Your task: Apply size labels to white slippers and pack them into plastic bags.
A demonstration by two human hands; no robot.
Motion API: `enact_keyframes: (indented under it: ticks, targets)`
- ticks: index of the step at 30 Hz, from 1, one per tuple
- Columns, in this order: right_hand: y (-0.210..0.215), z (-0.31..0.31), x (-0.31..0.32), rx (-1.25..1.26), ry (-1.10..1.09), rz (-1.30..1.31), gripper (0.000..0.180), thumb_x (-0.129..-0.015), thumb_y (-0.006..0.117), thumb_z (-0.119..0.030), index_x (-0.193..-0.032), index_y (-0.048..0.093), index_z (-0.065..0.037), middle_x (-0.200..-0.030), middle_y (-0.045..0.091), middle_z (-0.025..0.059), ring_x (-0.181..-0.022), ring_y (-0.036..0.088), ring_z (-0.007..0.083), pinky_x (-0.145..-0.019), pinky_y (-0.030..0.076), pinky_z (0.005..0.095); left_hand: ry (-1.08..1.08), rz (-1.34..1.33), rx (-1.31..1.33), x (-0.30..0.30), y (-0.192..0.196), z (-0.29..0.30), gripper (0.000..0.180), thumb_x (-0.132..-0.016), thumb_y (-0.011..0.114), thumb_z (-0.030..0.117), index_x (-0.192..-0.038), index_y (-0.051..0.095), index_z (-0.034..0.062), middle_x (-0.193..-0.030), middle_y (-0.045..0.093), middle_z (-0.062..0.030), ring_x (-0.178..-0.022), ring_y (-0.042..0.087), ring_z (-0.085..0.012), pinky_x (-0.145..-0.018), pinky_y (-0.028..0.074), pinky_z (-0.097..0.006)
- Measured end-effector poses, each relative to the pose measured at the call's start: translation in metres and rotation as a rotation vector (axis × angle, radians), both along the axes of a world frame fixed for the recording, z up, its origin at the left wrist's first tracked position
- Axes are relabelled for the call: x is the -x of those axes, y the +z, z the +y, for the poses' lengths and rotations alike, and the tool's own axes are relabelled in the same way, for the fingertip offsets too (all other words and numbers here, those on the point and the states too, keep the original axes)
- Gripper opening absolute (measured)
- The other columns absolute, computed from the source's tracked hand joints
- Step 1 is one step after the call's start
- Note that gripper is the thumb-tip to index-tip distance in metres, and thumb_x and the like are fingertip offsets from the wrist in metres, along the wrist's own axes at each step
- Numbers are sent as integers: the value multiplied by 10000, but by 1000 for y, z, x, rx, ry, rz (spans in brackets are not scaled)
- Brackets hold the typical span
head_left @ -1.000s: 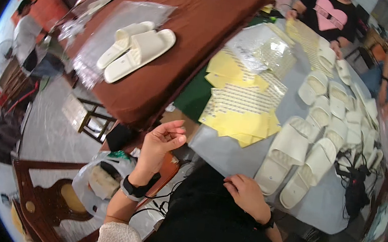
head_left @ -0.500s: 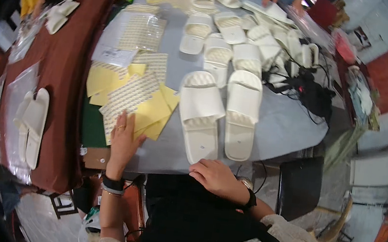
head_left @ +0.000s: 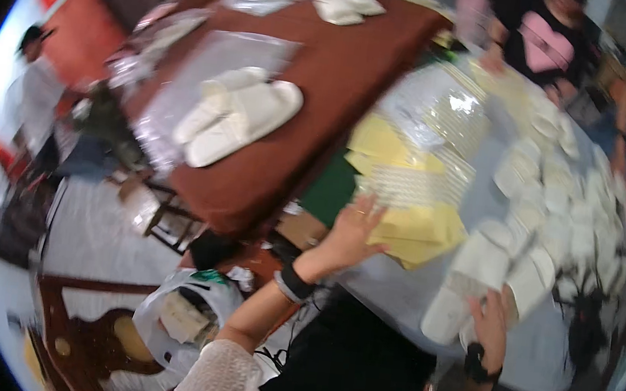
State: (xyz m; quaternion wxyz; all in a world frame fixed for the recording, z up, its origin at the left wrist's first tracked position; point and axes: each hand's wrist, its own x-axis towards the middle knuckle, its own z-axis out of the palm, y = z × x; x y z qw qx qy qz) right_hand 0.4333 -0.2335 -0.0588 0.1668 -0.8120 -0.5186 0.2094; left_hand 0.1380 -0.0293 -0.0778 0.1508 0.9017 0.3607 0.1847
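My left hand (head_left: 355, 235) has its fingers spread and rests at the near left edge of a stack of yellow and printed paper sheets (head_left: 420, 235). Beside the sheets, to the right, two white slippers (head_left: 482, 253) lie on the grey tabletop (head_left: 387, 293). My right hand (head_left: 491, 324) is over the heel parts of these slippers with its fingers apart, gripping nothing that I can see. Blur hides whether it touches them. More white slippers (head_left: 556, 192) are heaped farther back on the right.
Left of the table stands a brown cloth-covered surface (head_left: 332, 97) bearing a white slipper pair (head_left: 249, 115) and clear plastic bags (head_left: 252, 49). A filled plastic bag (head_left: 195, 317) and wooden chair (head_left: 52, 312) are at lower left. A person (head_left: 543, 40) is across the table.
The view has swung left, bringing in more of the brown surface and floor. My left hand stays by the sheets with its fingers spread wider. My right hand has reached forward over the slippers.
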Motion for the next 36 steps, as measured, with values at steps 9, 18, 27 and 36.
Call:
enact_keyframes:
  ticks: [9, 18, 27, 36]
  targets:
    - [-2, -23, -3, -180, -184, -110, 504, -907, 526, -177, -1310, 319, 45, -1467, 152, 239, -1335, 230, 369, -1065, 239, 410, 423, -261, -152, 120, 118, 38, 600, -789, 681, 276, -1254, 455, -28, -1332, 392, -279, -1214, 399, -447, -1005, 354, -441]
    - [99, -5, -117, -652, -303, -271, 580, -963, 437, -276, -1416, 206, 3, -1469, 190, 200, -1340, 232, 305, -1080, 213, 388, 958, 221, 93, 197, 105, 167, 721, -763, 557, 212, -1331, 254, -114, -1343, 339, -315, -1288, 290, -454, -1031, 283, -515]
    - [121, 22, -299, -205, -510, -638, 496, -934, 478, -333, -1275, 448, 27, -1409, 284, 258, -1310, 258, 378, -1069, 233, 412, 958, 63, 204, 203, 66, 248, 475, -758, 556, 286, -1150, 559, 17, -1288, 459, -211, -1254, 342, -422, -973, 340, -548]
    - [80, -9, -131, -322, -187, -388, 464, -920, 510, -327, -1293, 457, -56, -1429, 290, 222, -1316, 284, 367, -1057, 249, 417, 914, -244, -101, 208, 65, 253, 257, -739, 588, 245, -894, 672, 59, -845, 664, -191, -842, 640, -345, -711, 500, -416]
